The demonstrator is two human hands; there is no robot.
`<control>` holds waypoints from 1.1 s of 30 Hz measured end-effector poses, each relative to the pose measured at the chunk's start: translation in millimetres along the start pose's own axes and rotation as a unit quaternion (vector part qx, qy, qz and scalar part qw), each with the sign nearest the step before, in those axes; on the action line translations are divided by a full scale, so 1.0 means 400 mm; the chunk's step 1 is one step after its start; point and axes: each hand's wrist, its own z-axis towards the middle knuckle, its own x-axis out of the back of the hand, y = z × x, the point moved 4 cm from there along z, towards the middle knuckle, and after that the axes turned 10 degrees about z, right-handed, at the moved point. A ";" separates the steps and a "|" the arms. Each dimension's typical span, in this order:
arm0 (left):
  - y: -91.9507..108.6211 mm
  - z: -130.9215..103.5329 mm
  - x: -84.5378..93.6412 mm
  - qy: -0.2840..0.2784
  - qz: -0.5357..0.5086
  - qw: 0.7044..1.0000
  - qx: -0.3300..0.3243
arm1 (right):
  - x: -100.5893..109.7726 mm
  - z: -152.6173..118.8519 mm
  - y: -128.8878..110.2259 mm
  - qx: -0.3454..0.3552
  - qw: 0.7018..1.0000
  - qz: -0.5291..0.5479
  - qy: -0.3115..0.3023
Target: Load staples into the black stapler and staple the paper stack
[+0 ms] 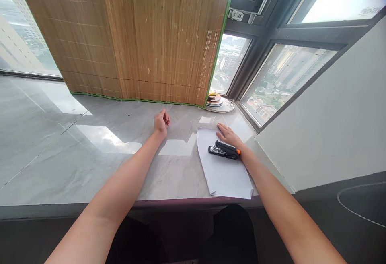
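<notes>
My left hand [162, 122] rests on the grey marble-look sill, its fingers curled into a loose fist with nothing seen in them. My right hand [229, 134] lies flat with fingers stretched out, at the upper right edge of a stack of white paper [224, 179]. A black stapler [223, 150] with an orange tip at its rear sits on the paper, its back end right beside my right wrist. The paper's near corners are slightly bent, close to the sill's front edge.
A bamboo blind [144, 38] with green edging hangs down to the sill [99, 175] at the back. Stacked plates [218, 104] stand in the far right corner, by the dark window frame [259, 67]. A white wall [331, 123] bounds the right side.
</notes>
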 end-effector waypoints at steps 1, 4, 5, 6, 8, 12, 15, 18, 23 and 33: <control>-0.002 -0.008 0.002 0.011 0.023 1.000 0.001 | 0.001 0.000 -0.003 -0.002 1.000 0.000 -0.001; -0.011 -0.038 0.000 0.058 0.129 0.990 -0.002 | 0.001 0.001 -0.009 -0.010 1.000 0.000 -0.006; -0.014 -0.048 -0.005 0.064 0.178 0.982 -0.002 | 0.001 0.001 -0.012 -0.012 1.000 0.000 -0.005; -0.014 -0.057 -0.009 0.059 0.232 0.971 -0.002 | 0.001 0.003 -0.014 -0.013 1.000 0.000 -0.004; -0.002 -0.073 -0.003 0.037 0.354 0.934 -0.015 | 0.002 0.005 -0.019 -0.011 1.000 0.001 0.000; 0.084 -0.107 0.134 0.028 0.602 0.791 -0.106 | 0.005 0.007 -0.023 -0.011 1.000 -0.008 -0.007; 0.156 -0.145 0.350 0.097 0.720 0.686 -0.040 | 0.006 0.005 -0.023 -0.017 1.000 -0.018 -0.013; 0.194 -0.189 0.538 0.162 0.749 0.637 0.090 | -0.004 0.012 -0.045 -0.034 0.999 -0.026 -0.002; 0.178 -0.202 0.601 0.154 0.765 0.613 0.124 | -0.075 0.063 -0.239 -0.024 1.000 0.003 -0.007; 0.170 -0.185 0.605 0.172 0.782 0.587 0.121 | -0.237 0.227 -0.805 0.079 0.992 0.102 -0.013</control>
